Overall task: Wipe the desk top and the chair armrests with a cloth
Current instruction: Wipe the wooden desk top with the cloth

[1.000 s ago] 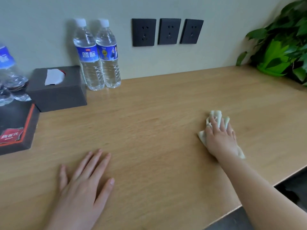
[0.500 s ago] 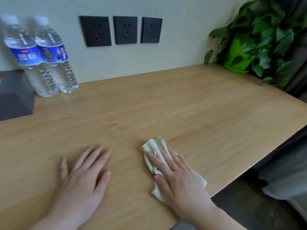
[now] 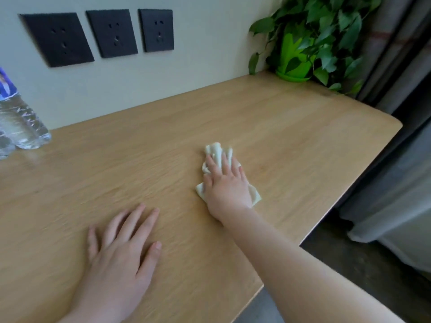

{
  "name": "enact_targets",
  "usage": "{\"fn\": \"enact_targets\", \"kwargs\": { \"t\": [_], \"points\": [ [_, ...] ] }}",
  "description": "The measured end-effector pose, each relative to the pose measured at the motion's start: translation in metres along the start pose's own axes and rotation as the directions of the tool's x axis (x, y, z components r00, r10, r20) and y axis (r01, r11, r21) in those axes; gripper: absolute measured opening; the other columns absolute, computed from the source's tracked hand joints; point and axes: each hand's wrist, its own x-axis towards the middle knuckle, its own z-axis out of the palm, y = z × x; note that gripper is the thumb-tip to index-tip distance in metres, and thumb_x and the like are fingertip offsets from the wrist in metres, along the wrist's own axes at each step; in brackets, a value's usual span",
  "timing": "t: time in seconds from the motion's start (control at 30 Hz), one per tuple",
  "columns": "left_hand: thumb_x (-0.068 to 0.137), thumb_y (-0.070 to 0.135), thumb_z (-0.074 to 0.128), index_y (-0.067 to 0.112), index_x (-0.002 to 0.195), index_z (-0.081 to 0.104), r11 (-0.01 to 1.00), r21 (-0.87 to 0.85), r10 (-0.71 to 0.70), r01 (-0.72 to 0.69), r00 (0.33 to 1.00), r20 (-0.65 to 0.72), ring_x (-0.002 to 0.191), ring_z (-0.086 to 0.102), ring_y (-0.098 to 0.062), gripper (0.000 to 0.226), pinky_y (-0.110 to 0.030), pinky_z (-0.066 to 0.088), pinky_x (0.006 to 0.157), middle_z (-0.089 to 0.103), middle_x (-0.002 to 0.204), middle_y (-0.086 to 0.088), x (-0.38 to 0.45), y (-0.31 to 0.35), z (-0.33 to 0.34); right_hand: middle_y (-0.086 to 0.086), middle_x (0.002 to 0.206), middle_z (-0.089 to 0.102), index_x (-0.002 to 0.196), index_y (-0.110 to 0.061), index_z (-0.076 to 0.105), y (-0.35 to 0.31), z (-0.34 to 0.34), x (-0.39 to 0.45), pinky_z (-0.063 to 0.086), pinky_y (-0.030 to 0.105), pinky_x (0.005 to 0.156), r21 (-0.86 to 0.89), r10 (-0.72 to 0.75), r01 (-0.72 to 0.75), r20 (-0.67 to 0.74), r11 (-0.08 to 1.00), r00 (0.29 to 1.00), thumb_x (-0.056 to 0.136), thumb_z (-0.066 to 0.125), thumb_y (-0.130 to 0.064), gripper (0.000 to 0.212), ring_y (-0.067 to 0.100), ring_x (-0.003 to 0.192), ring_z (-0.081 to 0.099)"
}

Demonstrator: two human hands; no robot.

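A crumpled cream cloth (image 3: 217, 152) lies on the light wooden desk top (image 3: 291, 127), right of the middle. My right hand (image 3: 227, 186) presses flat on the cloth, fingers spread over it, with cloth showing beyond the fingertips and at both sides of the palm. My left hand (image 3: 121, 250) rests flat on the bare wood near the front edge, fingers apart, holding nothing. No chair or armrest is in view.
Two clear water bottles (image 3: 21, 122) stand at the far left by the wall. A green potted plant (image 3: 310, 40) fills the back right corner. Three black wall sockets (image 3: 112, 31) sit above the desk. Grey curtains (image 3: 401, 178) hang past the desk's right edge.
My right hand has slid the cloth away from the front edge, farther up and to the right on the desk. The view has swung right. My left hand stays flat.
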Motion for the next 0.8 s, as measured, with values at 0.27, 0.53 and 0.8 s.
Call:
{"fn": "enact_targets", "kwargs": {
  "t": [0.27, 0.53, 0.8],
  "points": [
    [0.08, 0.055, 0.013, 0.04, 0.138, 0.036, 0.987, 0.005, 0.162, -0.163, 0.98, 0.114, 0.137, 0.021, -0.008, 0.064, -0.064, 0.01, 0.107, 0.032, 0.148, 0.016, 0.061, 0.041, 0.003, -0.007, 0.144, 0.046, 0.137, -0.039, 0.043, 0.036, -0.03, -0.121, 0.043, 0.038, 0.103, -0.088, -0.143, 0.148, 0.056, 0.985, 0.988, 0.085, 0.038, -0.047, 0.053, 0.015, 0.132, 0.043],
    [0.077, 0.06, 0.004, 0.048, 0.141, 0.017, 0.909, -0.041, 0.415, -0.414, 0.896, 0.16, 0.139, 0.002, 0.0, 0.066, -0.057, 0.002, 0.111, 0.012, 0.152, 0.025, 0.094, 0.106, 0.035, -0.006, 0.16, -0.003, 0.148, -0.04, 0.004, 0.103, -0.04, -0.046, -0.008, 0.03, 0.118, 0.017, 0.304, -0.309, -0.239, 0.951, 0.922, 0.1, 0.021, -0.04, 0.051, 0.015, 0.145, -0.009],
    [0.082, 0.042, 0.025, 0.031, 0.126, 0.055, 0.874, 0.021, 0.475, -0.485, 0.864, 0.169, 0.124, 0.032, -0.01, 0.054, -0.074, 0.027, 0.087, 0.05, 0.139, 0.007, 0.116, 0.126, 0.037, 0.0, 0.152, 0.035, 0.14, -0.037, 0.039, 0.075, -0.036, -0.079, 0.027, 0.037, 0.114, -0.014, 0.192, -0.194, -0.102, 0.981, 0.976, 0.088, 0.036, -0.04, 0.052, 0.022, 0.141, 0.029]
  ]
}}
